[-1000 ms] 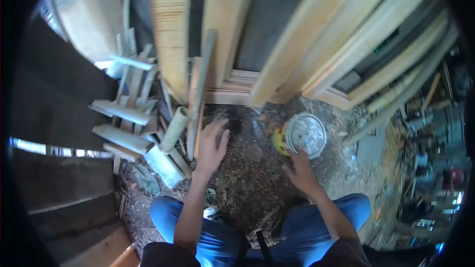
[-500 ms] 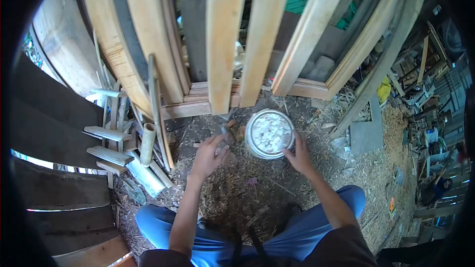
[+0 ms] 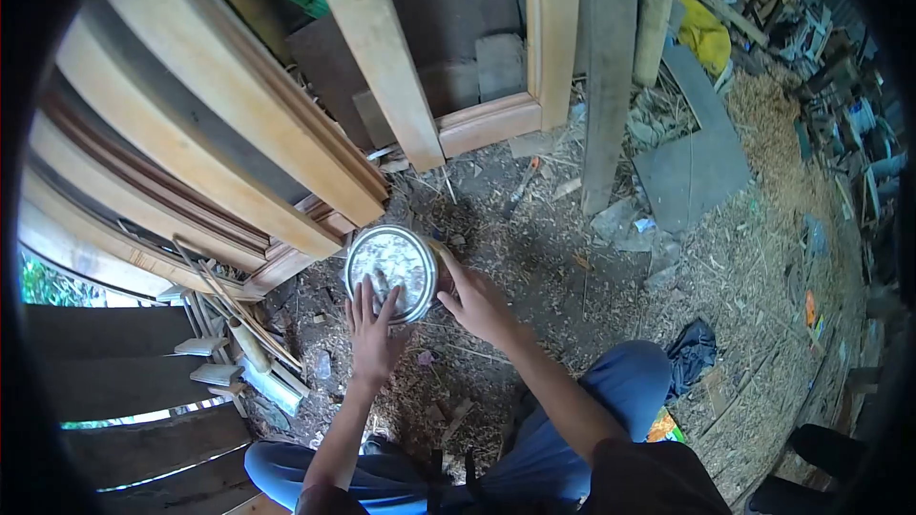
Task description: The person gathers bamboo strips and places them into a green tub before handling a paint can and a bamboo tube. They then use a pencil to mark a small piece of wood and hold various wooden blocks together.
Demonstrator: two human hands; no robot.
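Door frames (image 3: 219, 124) lean at ten o'clock over the littered floor (image 3: 572, 257), where the tin (image 3: 391, 272) stands just below them. The right hand (image 3: 477, 303) cups its three o'clock side, seemingly to steady it, while the left hand (image 3: 374, 334) lies flat, fingers spread, on the lid from six o'clock.

Dirt floor (image 3: 534, 257) strewn with sawdust, round tin (image 3: 389, 272), grey slab (image 3: 692, 172), wood offcuts (image 3: 239, 362)

Sawdust and wood chips cover the dirt floor (image 3: 572, 267). Pale timber frames (image 3: 239, 124) lean in daylight, beside a grey slab (image 3: 692, 167) and scrap offcuts (image 3: 239, 362).
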